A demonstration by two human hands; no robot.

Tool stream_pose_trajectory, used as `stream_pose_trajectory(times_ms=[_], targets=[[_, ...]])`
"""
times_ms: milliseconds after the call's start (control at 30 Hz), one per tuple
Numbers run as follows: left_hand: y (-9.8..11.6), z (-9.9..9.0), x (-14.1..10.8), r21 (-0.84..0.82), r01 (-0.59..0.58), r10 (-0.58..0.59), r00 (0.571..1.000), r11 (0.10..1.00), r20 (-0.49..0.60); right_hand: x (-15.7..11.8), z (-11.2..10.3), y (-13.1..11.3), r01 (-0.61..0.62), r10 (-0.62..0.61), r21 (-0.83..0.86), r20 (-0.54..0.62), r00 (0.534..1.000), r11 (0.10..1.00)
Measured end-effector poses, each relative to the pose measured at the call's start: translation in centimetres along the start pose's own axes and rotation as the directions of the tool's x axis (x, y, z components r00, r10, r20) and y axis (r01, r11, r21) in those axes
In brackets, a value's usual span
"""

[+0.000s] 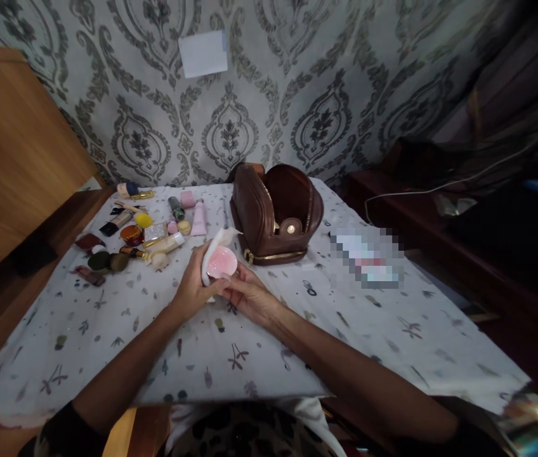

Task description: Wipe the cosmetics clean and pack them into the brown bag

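Both hands meet above the middle of the patterned cloth. My left hand (194, 282) is closed around a white wipe or tissue (221, 239), whose loose end sticks up. Against it sits a small round pink container (222, 261) with a shiny pink face turned up. My right hand (249, 293) grips the container's lower right edge between thumb and fingers. Whether it is a jar or a lid, I cannot tell. Just behind the hands stands a brown cosmetic bag (269, 238), unzipped, its top flap raised. The nearest loose item is a cream tube (169, 243) on the left.
Several cosmetics lie at the left, among them a pink tube (199, 219), a yellow sponge (143, 219) and a glittery compact (155, 233). A blurred-out flat object (367, 257) rests on the right. Wood panelling (16, 127) borders the left, and a patterned wall (231, 120) rises behind.
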State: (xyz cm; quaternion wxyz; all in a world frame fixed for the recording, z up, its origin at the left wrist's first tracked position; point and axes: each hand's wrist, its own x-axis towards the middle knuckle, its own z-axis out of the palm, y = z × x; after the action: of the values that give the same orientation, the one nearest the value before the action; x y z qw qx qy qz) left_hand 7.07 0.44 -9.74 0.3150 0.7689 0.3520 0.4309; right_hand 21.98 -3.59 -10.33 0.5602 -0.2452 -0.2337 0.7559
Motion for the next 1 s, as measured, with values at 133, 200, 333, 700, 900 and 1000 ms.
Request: stream_pose_trajectory(times_ms=[133, 200, 333, 700, 900, 1000], targets=[[-0.5, -0.2, 0.0, 0.064, -0.016, 0.015, 1.0, 0.998, 0.013, -0.1, 0.0, -0.2, -0.039, 0.038, 0.032, 0.022, 0.999, 0.999], [-0.6, -0.3, -0.1, 0.098, -0.019, 0.019, 1.0, 0.995, -0.001, 0.0, 0.0, -0.3, -0.041, 0.041, 0.017, 0.023, 0.999, 0.999], [-1.0, -0.4, -0.4, 0.192, 0.02, -0.007, 0.998, 0.981, -0.067, 0.0, -0.1, -0.6, 0.036, -0.034, -0.095, 0.015, 0.999, 0.995], [-1.0, -0.1, -0.9, 0.345, 0.054, 0.043, 0.963, 0.937, -0.266, -0.6, 0.7, -2.3, 0.333, -0.361, -0.373, -0.005, 0.932, 0.866], [-0.1, 0.0, -0.8, 0.289, 0.066, -0.031, 0.992, 0.955, -0.123, -0.6, 2.0, -9.8, 0.564, -0.581, -0.554, 0.169, 0.797, 0.613], [-0.3, -0.1, -0.7, 0.301, -0.047, 0.046, 0.999, 0.953, 0.01, 0.4, 2.1, -15.9, 0.601, -0.618, -0.734, 0.321, 0.717, 0.316]])
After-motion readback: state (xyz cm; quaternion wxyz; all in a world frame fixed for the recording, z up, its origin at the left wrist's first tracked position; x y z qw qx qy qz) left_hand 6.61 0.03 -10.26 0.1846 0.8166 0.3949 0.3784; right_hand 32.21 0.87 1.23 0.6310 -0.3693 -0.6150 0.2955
